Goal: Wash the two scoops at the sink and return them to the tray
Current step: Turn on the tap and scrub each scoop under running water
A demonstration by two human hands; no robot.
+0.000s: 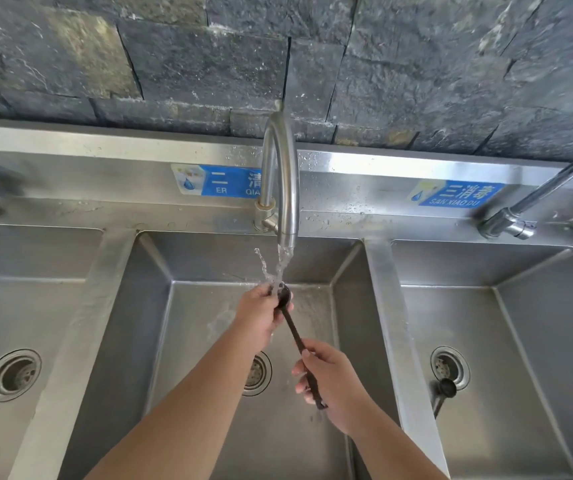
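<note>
Scoop in hand: the dark long-handled scoop (293,327) is over the middle basin (347,306), its round bowl right under the stream from the faucet (283,174).
My right hand (333,381): closed round the lower end of the handle, the tip poking out below my palm.
My left hand (259,311): fingers curled over the bowl of the scoop, rubbing it where the water (279,268) hits.
Doing it well: I judge the bowl should be turned slowly under the flow, so my fingers reach the inside and the rim, then the handle drawn up through the stream.
Splash: water is kicking off to the left of the bowl; tipping it down a little should tame that.
Grip care: the handle is thin and wet, so I would keep the right hand firm.
Look of the scoop: slim, straight, dark brown to black; whether any residue remains, I cannot tell.
Second scoop (444,393): lying in the right basin (537,341), bowl beside the drain.
Tray: not in view.
</note>
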